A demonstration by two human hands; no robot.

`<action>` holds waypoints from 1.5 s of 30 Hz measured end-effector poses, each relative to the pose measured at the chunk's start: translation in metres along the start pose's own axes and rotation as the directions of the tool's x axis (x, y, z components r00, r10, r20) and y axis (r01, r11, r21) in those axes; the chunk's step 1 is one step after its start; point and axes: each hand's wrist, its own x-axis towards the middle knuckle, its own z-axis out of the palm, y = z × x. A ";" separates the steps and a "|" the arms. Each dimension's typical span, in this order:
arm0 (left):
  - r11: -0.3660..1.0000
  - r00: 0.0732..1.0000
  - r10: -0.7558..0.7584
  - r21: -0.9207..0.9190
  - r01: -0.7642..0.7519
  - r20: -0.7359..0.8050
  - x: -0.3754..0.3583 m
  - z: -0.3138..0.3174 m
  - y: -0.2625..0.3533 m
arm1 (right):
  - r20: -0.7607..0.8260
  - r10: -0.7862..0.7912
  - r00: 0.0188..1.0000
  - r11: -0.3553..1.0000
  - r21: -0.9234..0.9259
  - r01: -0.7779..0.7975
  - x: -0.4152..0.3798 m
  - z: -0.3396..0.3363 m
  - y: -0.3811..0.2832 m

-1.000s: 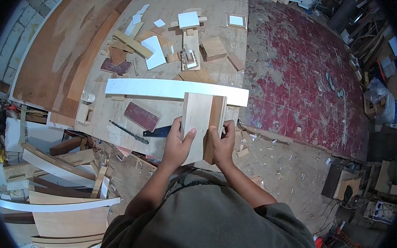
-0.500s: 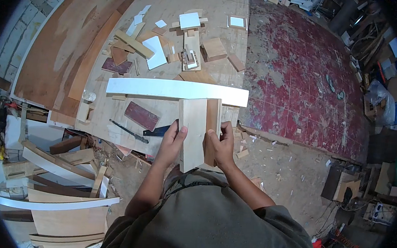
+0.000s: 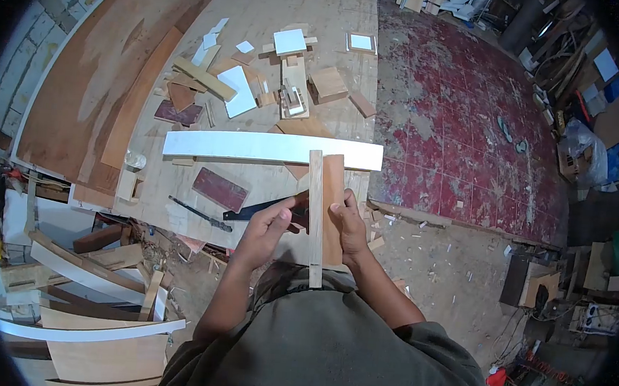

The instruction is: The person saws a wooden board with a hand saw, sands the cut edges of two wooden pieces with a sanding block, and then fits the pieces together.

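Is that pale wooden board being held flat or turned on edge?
On edge: only the pale wooden board's narrow edge shows, gripped between both hands.

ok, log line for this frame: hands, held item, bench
left hand: touching wood panel | right hand: gripping panel, edge-on to camera | bench: white strip, handsaw, offcuts

Olive-green short-sleeved T-shirt, loose fit; forearms bare; hands bare, no gloves, no rings visible.
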 end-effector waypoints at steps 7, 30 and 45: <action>0.937 0.996 0.072 0.338 -0.087 0.057 -0.010 -0.016 0.015 | 0.011 0.034 0.999 0.995 -0.091 -0.033 0.004 0.010 0.016; 0.991 0.990 0.107 -0.069 -0.114 -0.096 -0.023 -0.045 0.004 | -0.118 -0.083 0.990 0.935 -0.353 0.037 -0.002 0.065 0.050; 0.923 0.981 0.168 -0.332 -0.193 -0.101 -0.039 -0.087 0.000 | -0.015 -0.215 0.976 0.884 -0.428 0.188 0.008 0.103 0.070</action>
